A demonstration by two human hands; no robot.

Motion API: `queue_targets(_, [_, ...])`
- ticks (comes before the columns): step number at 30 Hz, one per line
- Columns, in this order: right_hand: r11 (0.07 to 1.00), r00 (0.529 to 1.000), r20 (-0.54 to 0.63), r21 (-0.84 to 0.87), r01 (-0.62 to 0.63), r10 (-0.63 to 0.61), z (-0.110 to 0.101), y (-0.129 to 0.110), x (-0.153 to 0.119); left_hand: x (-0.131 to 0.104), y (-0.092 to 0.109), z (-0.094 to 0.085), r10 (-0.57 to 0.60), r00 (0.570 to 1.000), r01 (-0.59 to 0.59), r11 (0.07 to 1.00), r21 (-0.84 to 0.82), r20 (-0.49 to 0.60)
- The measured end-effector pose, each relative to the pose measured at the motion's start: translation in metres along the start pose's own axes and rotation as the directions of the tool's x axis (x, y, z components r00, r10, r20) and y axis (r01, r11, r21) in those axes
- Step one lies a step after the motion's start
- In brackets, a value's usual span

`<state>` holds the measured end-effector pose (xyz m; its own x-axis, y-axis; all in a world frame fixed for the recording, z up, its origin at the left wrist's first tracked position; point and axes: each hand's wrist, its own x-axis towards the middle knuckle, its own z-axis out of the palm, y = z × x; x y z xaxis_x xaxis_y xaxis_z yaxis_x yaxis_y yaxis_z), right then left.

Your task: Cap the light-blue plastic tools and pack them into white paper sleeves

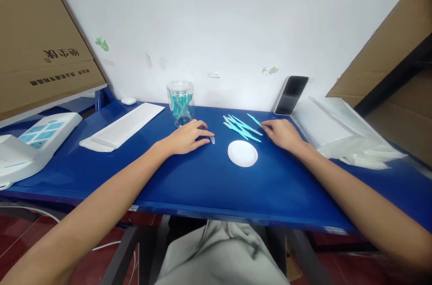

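Because the flat turquoise sticks [240, 128] lie loosely fanned on the blue desk [202, 181], their ends stick out at several angles, which should make single ones easier to pick up. One similar slim turquoise stick [254, 119] lies apart at the far right of that cluster, and the right hand [283, 133] reaches its near end with thumb and forefinger brought close together; whether they pinch it, I cannot tell. The left hand [189, 138] rests with bent, loosely spread fingers, and a small translucent sliver [212, 140] shows at its thumb and forefinger tips; a firm grip cannot be made out. Just behind that hand stands a clear plastic jar [181, 96] of turquoise pieces, its upright position probably keeping them gathered. A shallow round white disc [242, 153] lies flat on the near side of the fanned sticks, between the hands, perhaps so both can reach it. Farther right, a dark-screened phone [292, 95] leans against the white wall [232, 28], which seems to prop it up.
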<state>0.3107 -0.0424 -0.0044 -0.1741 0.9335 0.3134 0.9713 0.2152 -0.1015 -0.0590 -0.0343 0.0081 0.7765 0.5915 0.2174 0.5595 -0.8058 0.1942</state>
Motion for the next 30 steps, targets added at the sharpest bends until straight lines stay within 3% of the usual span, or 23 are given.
queue_targets(6, [0.996,0.999,-0.014,0.078,-0.036,0.037,0.005,0.007,0.004,0.006,0.0,0.004,-0.016,0.999,0.008,0.987,-0.16,-0.05])
queue_targets(11, [0.999,1.0,-0.025,0.035,-0.007,0.008,0.007,0.009,0.004,0.007,0.008,0.0,-0.095,0.994,0.073,0.951,-0.3,-0.057])
queue_targets(17, [0.99,0.971,-0.237,0.141,0.007,0.027,0.001,-0.002,0.0,0.004,0.013,-0.002,-0.095,0.995,0.089,0.975,-0.202,-0.02])
queue_targets(22, [0.947,0.968,-0.237,0.283,0.155,-0.087,-0.013,-0.029,-0.011,0.005,0.012,0.003,-0.059,0.998,0.057,0.996,-0.071,-0.028])
queue_targets(24, [0.934,0.971,-0.195,0.301,0.194,-0.139,-0.019,-0.041,-0.017,0.006,0.013,0.004,-0.105,0.99,0.09,0.984,-0.153,-0.092])
queue_targets(26, [0.923,0.969,-0.168,0.309,0.228,-0.183,-0.024,-0.051,-0.023,0.009,0.015,0.005,-0.205,0.961,0.133,0.932,-0.338,-0.186])
queue_targets(30, [0.887,0.947,-0.147,0.334,0.32,-0.286,-0.028,-0.067,-0.033,0.014,0.02,0.005,-0.4,0.888,0.15,0.718,-0.679,-0.226])
